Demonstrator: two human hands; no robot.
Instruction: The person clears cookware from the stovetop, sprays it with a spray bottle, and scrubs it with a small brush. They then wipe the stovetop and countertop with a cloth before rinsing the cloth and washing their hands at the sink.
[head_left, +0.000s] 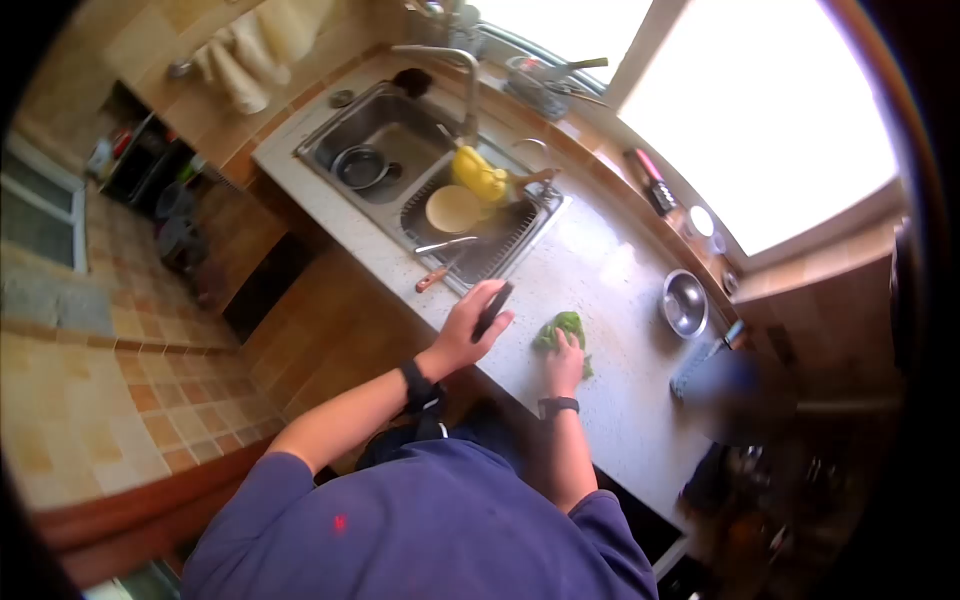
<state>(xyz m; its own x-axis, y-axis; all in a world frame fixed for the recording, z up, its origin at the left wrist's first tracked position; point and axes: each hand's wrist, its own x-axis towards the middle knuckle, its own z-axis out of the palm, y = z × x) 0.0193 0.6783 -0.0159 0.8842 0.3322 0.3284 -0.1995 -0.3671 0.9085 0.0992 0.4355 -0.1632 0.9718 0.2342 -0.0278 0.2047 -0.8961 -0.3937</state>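
My left hand is raised over the front edge of the counter, its fingers closed on a dark, slim object whose exact kind I cannot make out. Lower down on the countertop, my right hand has its fingers pressed onto a bunch of green leafy vegetable. Some of the leaves stick out past the fingertips. Left of my left hand, a knife with a wooden handle lies at the sink's front edge.
A double sink with a tap holds a dark pan, a round tan board or plate and a yellow item. A metal bowl and a blue-handled basket stand on the right. A window sill runs behind.
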